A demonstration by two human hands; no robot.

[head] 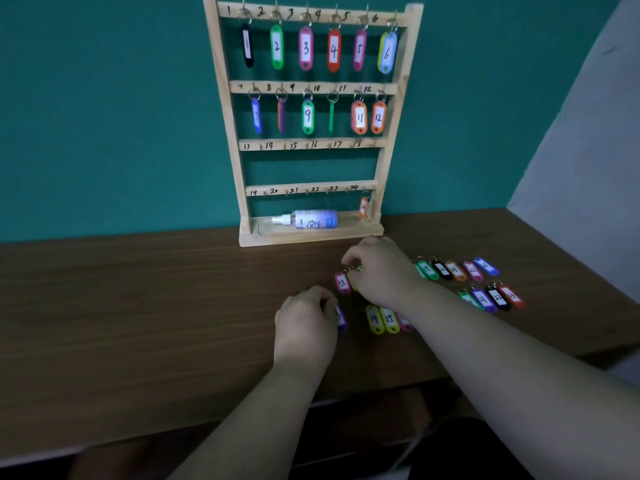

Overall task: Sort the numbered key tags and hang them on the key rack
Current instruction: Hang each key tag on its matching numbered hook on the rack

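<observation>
Near the table's (173, 306) back edge: fingers of left hand (304, 320) grip a purple tag (341, 320), fingers of right hand (381, 271) pinch a yellow tag's (354, 282) ring beside tag 13 (342, 282).

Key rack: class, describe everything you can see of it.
The key rack is pale wood, upright on the table before the teal wall. Four rails bear hooks and handwritten numbers 1 to 24. Tags fill the top two rows; the third is bare; one orange tag hangs under 24. A spray bottle lies in its base.
</observation>
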